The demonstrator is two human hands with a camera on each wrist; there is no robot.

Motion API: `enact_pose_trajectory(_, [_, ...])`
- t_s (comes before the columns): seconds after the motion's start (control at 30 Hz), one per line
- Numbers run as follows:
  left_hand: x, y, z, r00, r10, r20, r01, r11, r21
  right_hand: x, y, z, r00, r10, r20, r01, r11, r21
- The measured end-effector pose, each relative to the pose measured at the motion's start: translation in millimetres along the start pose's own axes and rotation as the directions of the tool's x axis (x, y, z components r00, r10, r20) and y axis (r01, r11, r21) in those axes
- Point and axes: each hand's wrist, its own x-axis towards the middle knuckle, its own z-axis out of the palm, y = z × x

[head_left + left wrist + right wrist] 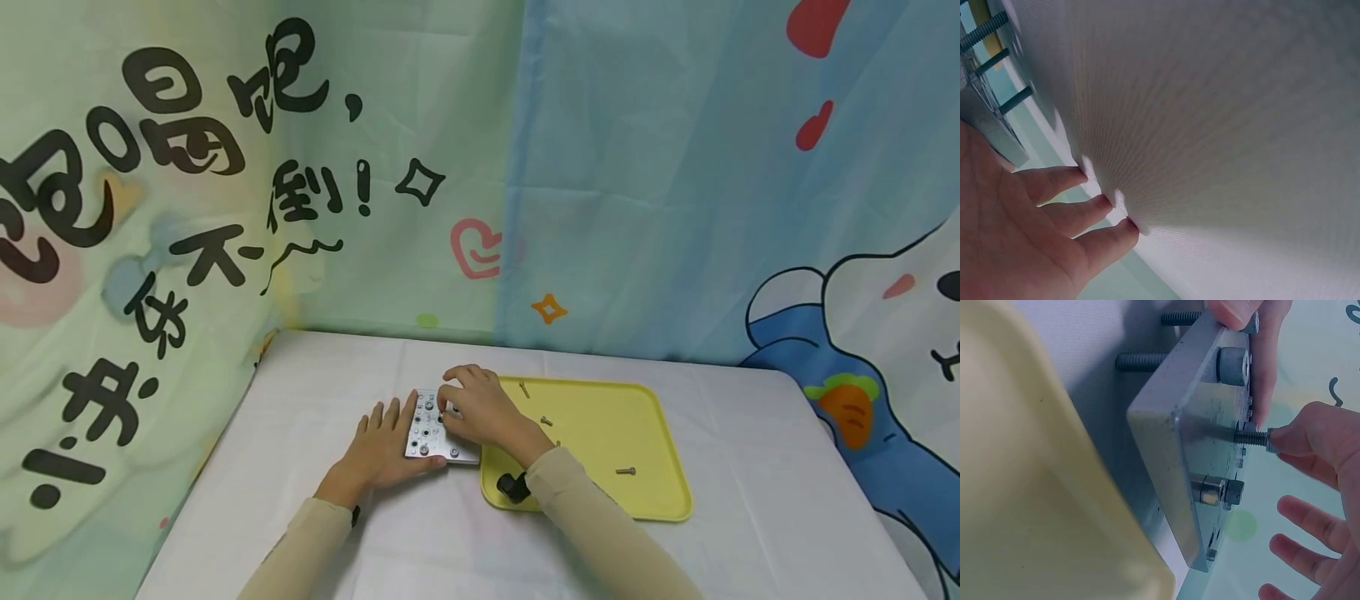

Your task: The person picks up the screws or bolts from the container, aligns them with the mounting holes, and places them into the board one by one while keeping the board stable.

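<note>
A silvery metal plate (438, 446) with several bolts in its holes lies between the hands. My left hand (386, 446) is spread at the plate's left side, its thumb along the near edge. In the left wrist view, three straight fingertips of that hand rest on the white cloth, while bolt shanks stick out below the plate. My right hand (480, 408) is over the plate's right part. Its thumb and index finger pinch the head of a bolt (1252, 438), whose threaded shank stands upright to the plate's face at a hole. The other fingers of this hand are extended.
A yellow tray (600, 425) lies right of the plate, its edge close by. Loose bolts lie in it, one at the far edge (524, 390) and one at the right (626, 472). A small black device (513, 487) shows beside the right cuff. Printed curtains hang behind the table.
</note>
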Motion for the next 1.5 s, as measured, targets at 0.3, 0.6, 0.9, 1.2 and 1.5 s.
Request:
enact_pose_trajectory(0.3, [-0.3,0.7,-0.7,1.0,0.001,0.002,-0.001,1.0,-0.002,-2,1,-1.4,1.0,-0.022,-0.003,0.022,1.0,0.018])
enact_pose_trajectory(0.6, [-1.5,2.0,-2.4,1.0,0.01,-0.005,-0.01,1.0,-0.014,-3,4,1.4,0.999,-0.032,-0.015,0.032,0.999,-0.002])
enact_pose_trajectory(0.9, [-2.4,2.4,-4.1,1.0,0.015,0.004,-0.015,1.0,0.005,-4,1,2.1,0.995,-0.09,-0.041,0.092,0.995,0.048])
enact_pose_trajectory(1.2, [-2.7,3.0,-4.2,1.0,0.0,0.01,0.0,1.0,-0.03,-8,3,1.4,0.995,-0.076,-0.071,0.078,0.997,0.024])
enact_pose_trajectory(1.5, [-2.3,3.1,-1.6,1.0,-0.001,0.005,0.001,1.0,-0.026,-17,19,-1.1,1.0,0.001,-0.029,-0.001,1.0,0.019])
